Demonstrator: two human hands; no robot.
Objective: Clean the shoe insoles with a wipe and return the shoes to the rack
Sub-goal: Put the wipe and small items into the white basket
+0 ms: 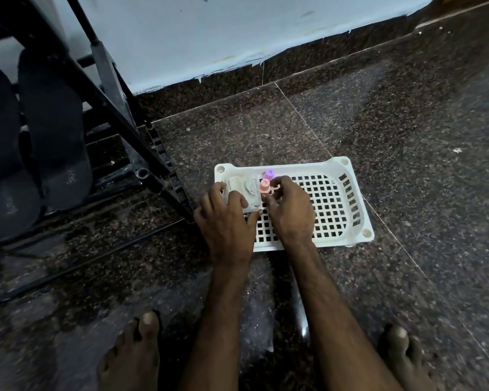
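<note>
Gripping the clear plastic wipe packet [249, 190] in the white lattice plastic basket [359, 193], my left hand [226, 218] steadies it; my right hand [290, 210], pinch unclear, meets its right edge. Black sandals [54, 122] lie far left.

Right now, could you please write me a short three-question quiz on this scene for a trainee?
1. True or false: the white basket stands on the floor beside the rack.
2. The left hand holds: A the wipe packet; B a sandal; C the purple cap.
3. Fill in: the right hand curls its fingers at the bottle with the ___ cap.
Key: 1 true; 2 A; 3 pink.
</note>
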